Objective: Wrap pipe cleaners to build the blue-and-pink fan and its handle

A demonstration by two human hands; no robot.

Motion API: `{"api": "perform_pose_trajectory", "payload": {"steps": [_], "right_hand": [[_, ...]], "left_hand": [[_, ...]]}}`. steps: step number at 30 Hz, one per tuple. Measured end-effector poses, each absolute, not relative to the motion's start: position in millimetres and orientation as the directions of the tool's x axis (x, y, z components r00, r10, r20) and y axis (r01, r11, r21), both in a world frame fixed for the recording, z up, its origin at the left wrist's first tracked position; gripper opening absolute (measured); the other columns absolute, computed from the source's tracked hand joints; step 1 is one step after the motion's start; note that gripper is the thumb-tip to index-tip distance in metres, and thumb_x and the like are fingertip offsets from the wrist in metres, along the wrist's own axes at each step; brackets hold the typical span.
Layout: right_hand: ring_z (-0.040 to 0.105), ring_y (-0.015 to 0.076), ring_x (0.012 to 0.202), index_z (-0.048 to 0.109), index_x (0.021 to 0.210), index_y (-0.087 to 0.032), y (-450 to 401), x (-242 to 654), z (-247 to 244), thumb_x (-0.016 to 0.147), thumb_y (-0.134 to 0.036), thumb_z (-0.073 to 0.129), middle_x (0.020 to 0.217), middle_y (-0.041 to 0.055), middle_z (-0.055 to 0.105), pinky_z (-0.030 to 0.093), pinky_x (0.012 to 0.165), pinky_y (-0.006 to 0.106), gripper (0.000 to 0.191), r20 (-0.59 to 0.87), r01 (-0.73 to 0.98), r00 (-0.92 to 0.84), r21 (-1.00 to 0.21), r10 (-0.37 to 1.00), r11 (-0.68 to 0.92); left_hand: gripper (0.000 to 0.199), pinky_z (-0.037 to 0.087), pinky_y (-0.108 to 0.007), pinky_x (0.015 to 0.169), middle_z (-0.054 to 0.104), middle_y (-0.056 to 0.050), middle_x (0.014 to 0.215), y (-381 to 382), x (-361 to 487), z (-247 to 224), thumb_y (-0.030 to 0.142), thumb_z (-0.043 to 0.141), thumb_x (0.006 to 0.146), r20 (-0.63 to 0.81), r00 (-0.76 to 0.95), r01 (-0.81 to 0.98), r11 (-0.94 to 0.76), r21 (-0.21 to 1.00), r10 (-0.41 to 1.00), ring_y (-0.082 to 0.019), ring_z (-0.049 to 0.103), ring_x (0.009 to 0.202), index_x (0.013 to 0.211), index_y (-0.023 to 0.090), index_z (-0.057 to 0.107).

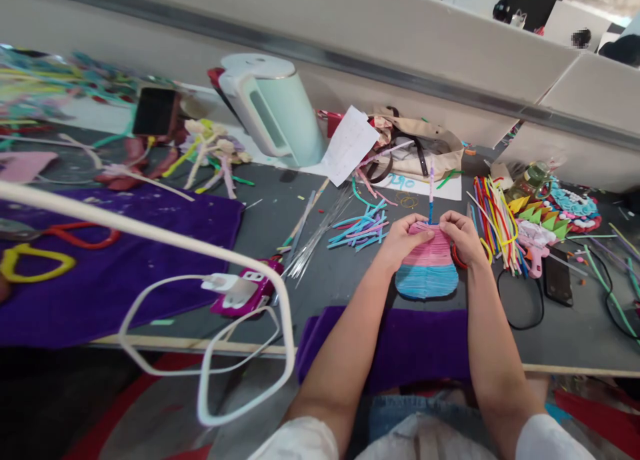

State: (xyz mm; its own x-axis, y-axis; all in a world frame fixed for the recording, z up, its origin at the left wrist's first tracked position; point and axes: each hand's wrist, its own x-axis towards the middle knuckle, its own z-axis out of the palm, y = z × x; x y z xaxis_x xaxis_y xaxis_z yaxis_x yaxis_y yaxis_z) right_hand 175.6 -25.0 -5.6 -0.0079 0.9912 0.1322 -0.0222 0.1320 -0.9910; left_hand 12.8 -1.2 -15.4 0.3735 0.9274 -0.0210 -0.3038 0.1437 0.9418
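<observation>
Your left hand (pixel 406 242) is pinched closed, thumb over the front, on the upper left edge of a flat, ribbed pink-and-blue panel of fuzzy stems (pixel 427 278); your right hand (pixel 464 239) is closed on its upper right edge, fingers curled. You have the panel just beyond the folded purple cloth (pixel 425 347) at the table's near edge, pink band up, blue band towards you. Between your hands stands a thin blue and pale pink stem (pixel 431 190); whether it is joined to the panel, you cannot tell. To your left lie short blue and pink fuzzy stems (pixel 357 228), then thin silver wires (pixel 316 243); to your right, a bundle of red, yellow and white stems (pixel 493 217). Farther out, a greenish glass jar (pixel 531 180) stands on the right, its contents unclear, a slumped beige fabric bag (pixel 445 147) lies ahead, and a pale mint kettle (pixel 297 117) hides whatever it holds.
</observation>
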Motion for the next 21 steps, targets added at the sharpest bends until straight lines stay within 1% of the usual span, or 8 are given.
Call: {"api": "perform_pose_trajectory", "payload": {"steps": [3,7,10,12,14,17,19,21], "right_hand": [[0.043,0.0085,0.053,0.061,0.076,-0.019,-23,178,-11,0.078,-0.044,0.063,0.064,-0.0031,0.051,0.035,0.049,0.02,0.025,0.062,-0.139,-0.019,-0.989,0.998,0.058],[0.05,0.0099,0.057,0.066,0.075,-0.019,-20,182,-15,0.075,-0.055,0.065,0.068,0.0002,0.058,0.041,0.049,0.02,0.036,0.025,-0.17,0.041,-0.985,0.999,0.032],[0.049,0.0087,0.053,0.069,0.079,-0.019,-23,182,-12,0.071,-0.052,0.071,0.065,-0.0011,0.058,0.04,0.046,0.02,0.035,-0.007,-0.177,-0.014,-0.984,1.0,-0.009],[0.043,0.0068,0.046,0.07,0.081,-0.019,-25,181,-11,0.069,-0.047,0.074,0.059,-0.0033,0.055,0.034,0.041,0.019,0.031,-0.011,-0.161,-0.051,-0.987,0.999,-0.019],[0.039,0.0056,0.043,0.069,0.08,-0.018,-25,178,-11,0.068,-0.042,0.076,0.056,-0.0045,0.054,0.03,0.037,0.019,0.028,0.014,-0.147,-0.012,-0.989,1.0,0.012],[0.039,0.0053,0.042,0.067,0.077,-0.018,-20,176,-14,0.068,-0.04,0.075,0.056,-0.0054,0.053,0.031,0.037,0.019,0.025,0.058,-0.188,0.153,-0.978,0.987,0.086],[0.04,0.0055,0.042,0.064,0.077,-0.019,-16,176,-17,0.069,-0.04,0.074,0.057,-0.006,0.053,0.034,0.037,0.019,0.025,0.064,-0.245,0.251,-0.961,0.966,0.127],[0.044,0.0057,0.045,0.06,0.078,-0.02,-13,177,-20,0.07,-0.04,0.073,0.062,-0.0062,0.053,0.039,0.039,0.018,0.025,0.063,-0.309,0.32,-0.936,0.945,0.167]], "left_hand": [[0.036,0.043,-0.024,0.063,0.063,0.002,0.072,0,13,-17,0.028,0.084,0.054,-0.043,0.364,-0.37,0.187,0.91,0.93,-0.011,0.056,0.061,0.083,0.018,0.065],[0.039,0.045,-0.025,0.068,0.066,0.002,0.078,2,11,-19,0.029,0.084,0.055,-0.04,0.388,-0.376,0.197,0.905,0.921,-0.012,0.058,0.065,0.086,0.018,0.065],[0.038,0.044,-0.025,0.069,0.066,0.001,0.08,3,10,-21,0.028,0.083,0.057,0.005,0.361,-0.316,0.117,0.942,0.932,-0.012,0.058,0.069,0.089,0.017,0.065],[0.037,0.044,-0.026,0.069,0.065,0.001,0.08,3,12,-21,0.028,0.082,0.059,0.053,0.32,-0.262,0.034,0.964,0.946,-0.013,0.058,0.07,0.091,0.017,0.066],[0.037,0.045,-0.027,0.071,0.066,-0.001,0.083,3,14,-22,0.028,0.08,0.061,0.107,0.27,-0.227,-0.045,0.973,0.957,-0.014,0.058,0.073,0.094,0.017,0.066],[0.039,0.046,-0.028,0.075,0.066,-0.004,0.091,3,16,-21,0.03,0.078,0.065,0.188,0.126,-0.228,-0.156,0.961,0.974,-0.017,0.06,0.083,0.1,0.018,0.065],[0.035,0.046,-0.027,0.077,0.066,-0.005,0.096,6,13,-21,0.031,0.075,0.069,0.231,-0.055,-0.242,-0.238,0.941,0.971,-0.017,0.061,0.09,0.099,0.019,0.064],[0.029,0.046,-0.027,0.081,0.064,-0.005,0.098,13,7,-23,0.031,0.074,0.07,0.245,-0.286,-0.259,-0.321,0.911,0.926,-0.017,0.059,0.095,0.095,0.019,0.063]]}}
